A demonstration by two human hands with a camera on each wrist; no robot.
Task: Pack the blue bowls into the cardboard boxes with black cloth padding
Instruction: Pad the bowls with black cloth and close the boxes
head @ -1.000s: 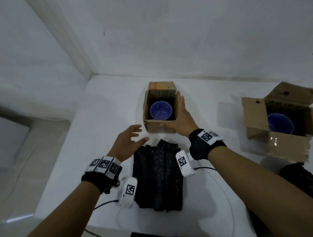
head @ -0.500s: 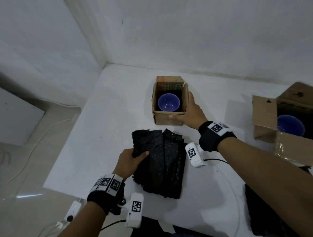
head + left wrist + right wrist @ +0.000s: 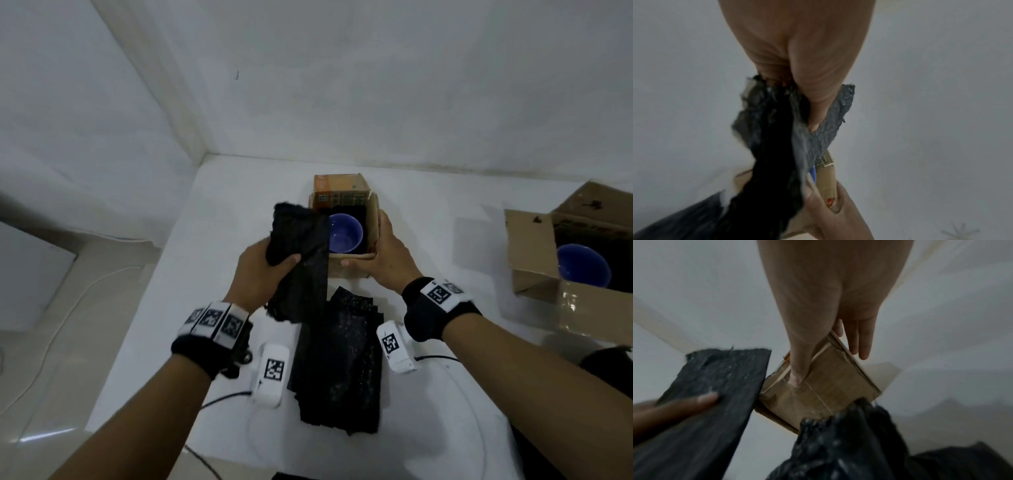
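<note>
A small open cardboard box [image 3: 352,267] stands on the white table with a blue bowl [image 3: 345,233] inside it. My right hand [image 3: 383,253] holds the box's near right corner, thumb across the front wall and fingers straight along the right side; the right wrist view shows the same box [image 3: 824,386]. My left hand [image 3: 267,270] grips a strip of black cloth [image 3: 301,253], lifted just left of the box and covering its left edge; the cloth [image 3: 777,146] bunches under the thumb. A second blue bowl [image 3: 582,270] sits in a larger open box [image 3: 534,267] at the right.
A pile of black cloth strips [image 3: 342,359] lies on the table in front of the small box, between my wrists. More black cloth [image 3: 606,363] lies at the right edge. Walls close off the table's far side and left corner; floor lies at the left.
My left hand has lifted one black cloth strip off the pile and carried it up toward the small box's left side. The right hand has stayed on the box.
</note>
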